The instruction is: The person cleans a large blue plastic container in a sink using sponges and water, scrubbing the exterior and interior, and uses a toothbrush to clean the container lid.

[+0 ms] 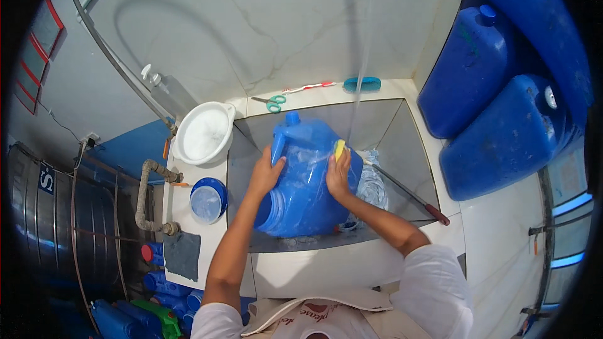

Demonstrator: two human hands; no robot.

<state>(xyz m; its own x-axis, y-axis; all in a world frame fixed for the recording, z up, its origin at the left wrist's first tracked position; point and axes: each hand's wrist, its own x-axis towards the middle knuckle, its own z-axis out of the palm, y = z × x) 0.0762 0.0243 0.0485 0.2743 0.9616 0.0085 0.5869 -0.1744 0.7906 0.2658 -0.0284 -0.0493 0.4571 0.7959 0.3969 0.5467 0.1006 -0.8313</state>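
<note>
A large translucent blue water jug (308,182) with a small capped spout lies tilted over the grey tiled sink (411,144), its wide round mouth toward the lower left. My left hand (265,174) is closed around the jug's handle side. Against the jug's right side, my right hand (338,177) presses a yellow sponge (340,149) with its fingers. Suds streak the jug's surface. Beside the jug in the sink sits a bunched clear, ribbed material (373,189). A rod with a brown handle (433,213) leans over the sink's right edge.
On the left ledge stand a white basin (231,113) of foam, a pump bottle (173,94), round lids (207,202) and a grey cloth (182,255). Scissors (275,103), a toothbrush (311,87) and a teal brush (362,84) line the back. Blue jerrycans (468,69) crowd the right.
</note>
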